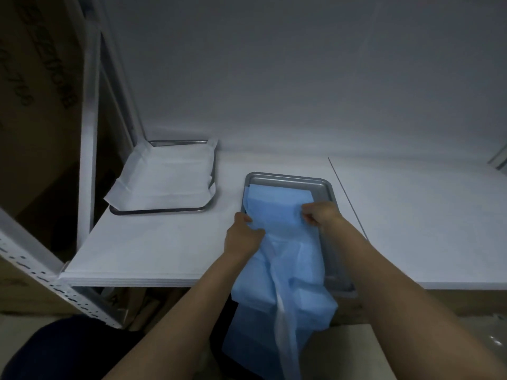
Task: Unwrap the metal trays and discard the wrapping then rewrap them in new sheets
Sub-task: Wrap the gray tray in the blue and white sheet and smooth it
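1. Two hands, set apart, both clutch the blue sheet [279, 270]: the left hand [241, 234] bunches its left edge, and the right hand [319, 215] pinches its right side.
2. That sheet lies partly inside an open metal tray [315, 187] and hangs down over the near edge of the white surface [411, 229].
3. Farther left on the surface sits a second tray [162, 211] with a white sheet [164, 179] folded over it, beside a white rack post [89, 160].
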